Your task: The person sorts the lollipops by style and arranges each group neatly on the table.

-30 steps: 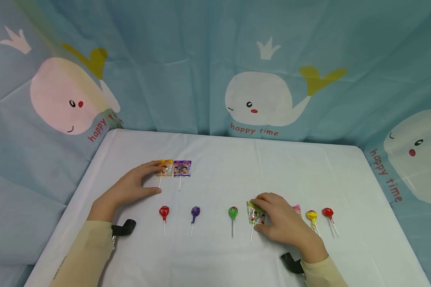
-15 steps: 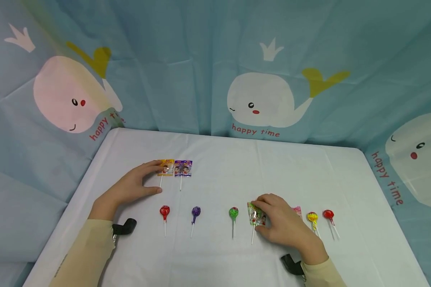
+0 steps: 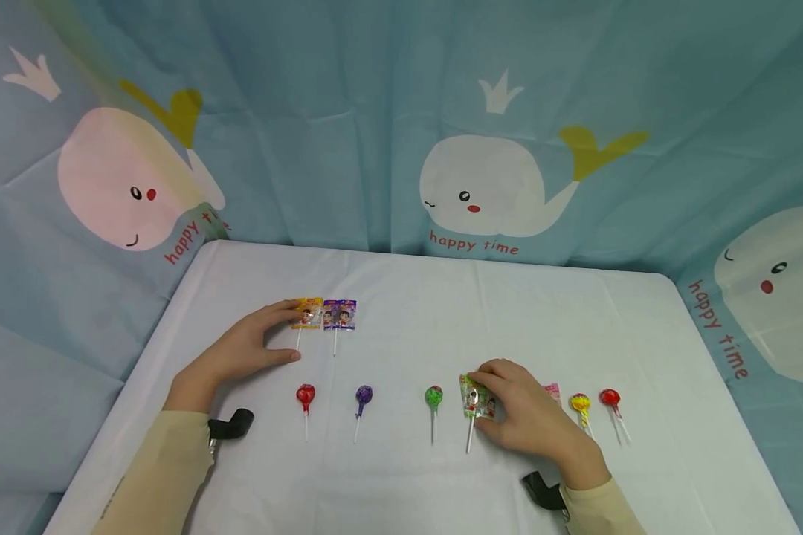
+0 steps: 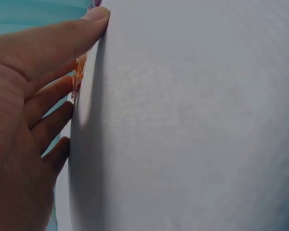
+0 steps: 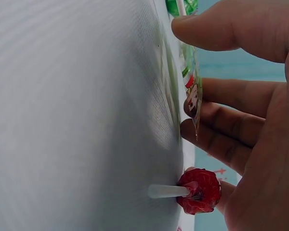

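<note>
My left hand: loose, touching the flat, shiny orange wrapper on white cloth | my right hand: at the square, see-through green wrapper, can't tell if I'm gripping | round purple pop: between

Soft light, hazy wrist views.

A curtained-off nook: whale-print fabric around a white-covered table.
</note>
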A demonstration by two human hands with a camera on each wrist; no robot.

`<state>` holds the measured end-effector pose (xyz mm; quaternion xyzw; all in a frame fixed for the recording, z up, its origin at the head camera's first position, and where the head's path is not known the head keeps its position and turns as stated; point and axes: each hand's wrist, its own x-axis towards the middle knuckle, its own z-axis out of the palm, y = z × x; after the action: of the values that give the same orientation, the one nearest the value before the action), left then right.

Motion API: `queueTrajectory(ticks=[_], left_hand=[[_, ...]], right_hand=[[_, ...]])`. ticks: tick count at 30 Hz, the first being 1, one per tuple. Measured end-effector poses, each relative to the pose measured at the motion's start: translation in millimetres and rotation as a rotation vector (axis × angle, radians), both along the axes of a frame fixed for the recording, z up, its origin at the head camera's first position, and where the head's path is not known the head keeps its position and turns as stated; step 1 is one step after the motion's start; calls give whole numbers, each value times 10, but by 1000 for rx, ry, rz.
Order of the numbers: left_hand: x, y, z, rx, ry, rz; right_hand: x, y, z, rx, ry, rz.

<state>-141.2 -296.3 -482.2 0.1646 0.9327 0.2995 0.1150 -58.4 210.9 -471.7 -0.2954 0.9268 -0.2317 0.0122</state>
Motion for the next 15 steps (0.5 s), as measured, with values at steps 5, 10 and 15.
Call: queueTrajectory(ticks=[5, 10, 15], left_hand=[[20, -5, -3, 0, 0, 3], [21, -7, 10, 3, -12, 12], [16, -7, 3, 7, -27, 19]], right_hand=[[-13, 7, 19, -9, -12, -3], [-51, 19, 55, -25, -44, -7], [-84, 32, 74, -40, -59, -3]])
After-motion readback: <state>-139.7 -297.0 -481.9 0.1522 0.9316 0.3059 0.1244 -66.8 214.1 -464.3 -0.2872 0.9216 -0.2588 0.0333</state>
